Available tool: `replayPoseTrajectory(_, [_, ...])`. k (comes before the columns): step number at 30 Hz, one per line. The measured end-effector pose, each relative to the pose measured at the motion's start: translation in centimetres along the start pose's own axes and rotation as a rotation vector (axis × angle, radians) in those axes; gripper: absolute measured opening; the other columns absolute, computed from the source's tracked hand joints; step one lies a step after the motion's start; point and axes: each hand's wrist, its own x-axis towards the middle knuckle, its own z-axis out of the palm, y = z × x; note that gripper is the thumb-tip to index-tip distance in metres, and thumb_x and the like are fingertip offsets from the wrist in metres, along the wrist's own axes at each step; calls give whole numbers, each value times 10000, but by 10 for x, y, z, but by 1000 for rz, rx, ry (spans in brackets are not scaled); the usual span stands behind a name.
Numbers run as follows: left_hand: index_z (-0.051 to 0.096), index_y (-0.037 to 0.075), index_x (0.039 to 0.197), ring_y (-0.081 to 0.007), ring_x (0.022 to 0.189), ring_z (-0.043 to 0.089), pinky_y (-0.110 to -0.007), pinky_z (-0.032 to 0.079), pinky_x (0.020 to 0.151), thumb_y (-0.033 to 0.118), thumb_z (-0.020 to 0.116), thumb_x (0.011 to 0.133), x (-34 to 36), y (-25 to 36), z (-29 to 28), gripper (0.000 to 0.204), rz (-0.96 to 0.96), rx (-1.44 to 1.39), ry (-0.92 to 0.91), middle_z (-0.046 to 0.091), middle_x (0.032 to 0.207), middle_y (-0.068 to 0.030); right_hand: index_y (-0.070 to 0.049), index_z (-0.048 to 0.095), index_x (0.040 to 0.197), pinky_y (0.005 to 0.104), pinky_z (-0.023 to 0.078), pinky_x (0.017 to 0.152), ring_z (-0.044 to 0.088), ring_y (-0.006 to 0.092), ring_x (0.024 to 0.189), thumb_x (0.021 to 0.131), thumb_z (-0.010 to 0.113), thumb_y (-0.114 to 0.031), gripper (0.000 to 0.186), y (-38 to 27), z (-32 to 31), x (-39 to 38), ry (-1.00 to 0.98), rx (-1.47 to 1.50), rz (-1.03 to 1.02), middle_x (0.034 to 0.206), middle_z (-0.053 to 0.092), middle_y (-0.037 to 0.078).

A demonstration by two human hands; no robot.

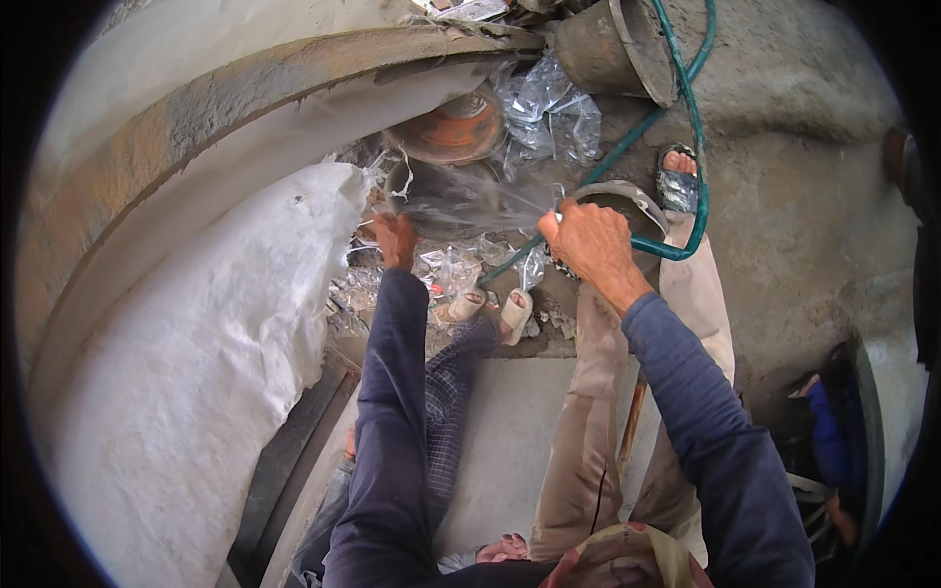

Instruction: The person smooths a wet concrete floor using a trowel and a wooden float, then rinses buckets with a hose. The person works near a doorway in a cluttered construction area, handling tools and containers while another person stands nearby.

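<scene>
My right hand [593,245] is closed around the end of a green hose [676,247]. From its thumb side a fan of water [490,196] sprays left into a dark, grimy bucket [431,218], blurring its inside. My left hand [395,240] grips the near left edge of that bucket, which is tipped over; some fingers are hidden. A frayed white woven sack [211,323] lies just left of my left hand. Beside my right hand is the pale rim of another bucket [637,193], partly hidden behind the hand.
An orange-stained basin [456,127], clear plastic bags [559,113] and a mud-coated bucket [608,49] lie at the far side. A curved concrete edge [216,103] runs along the left. Other people's feet in sandals [517,312] and a slipper [678,181] stand close by, amid litter.
</scene>
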Motion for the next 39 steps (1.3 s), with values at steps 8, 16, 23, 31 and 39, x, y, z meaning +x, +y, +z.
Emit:
replayPoseTrajectory(8, [582, -80, 1148, -436, 986, 689, -520, 565, 879, 259, 681, 1007, -32, 34, -20, 380, 309, 453, 381, 672, 1071, -273, 25, 738, 841, 552, 590, 659, 732, 478, 667, 964, 612, -348, 412, -6, -8, 3, 21, 95, 26, 714, 711, 286])
replayPoseTrajectory(16, [650, -82, 1199, -358, 922, 724, -433, 658, 694, 446, 560, 1083, -11, 21, -37, 548, -13, -60, 181, 709, 1120, -248, 13, 774, 807, 524, 600, 686, 754, 440, 700, 958, 593, -348, 432, -14, -18, 14, -19, 81, 109, 734, 725, 278])
replayPoseTrajectory(23, [579, -81, 1232, -326, 716, 773, -403, 689, 606, 387, 448, 1152, 6, -5, -67, 493, -182, -140, 47, 713, 1014, -214, 21, 778, 821, 522, 603, 685, 758, 437, 698, 958, 585, -370, 457, -21, -14, 16, -56, 89, 56, 733, 727, 279])
replayPoseTrajectory(31, [567, -51, 1284, -301, 761, 770, -397, 681, 669, 445, 439, 1146, 0, -8, -65, 530, -200, -131, -15, 717, 1055, -210, 27, 785, 851, 515, 609, 697, 766, 424, 706, 962, 577, -370, 462, -26, -16, 20, -92, 79, 66, 737, 734, 272])
replayPoseTrajectory(39, [610, -44, 1145, -295, 734, 777, -380, 683, 634, 410, 614, 1103, -30, 9, -54, 455, -57, -303, -73, 721, 968, -186, 16, 745, 840, 525, 607, 665, 752, 450, 693, 976, 602, -357, 422, -19, -11, 27, -27, 45, 82, 723, 720, 280])
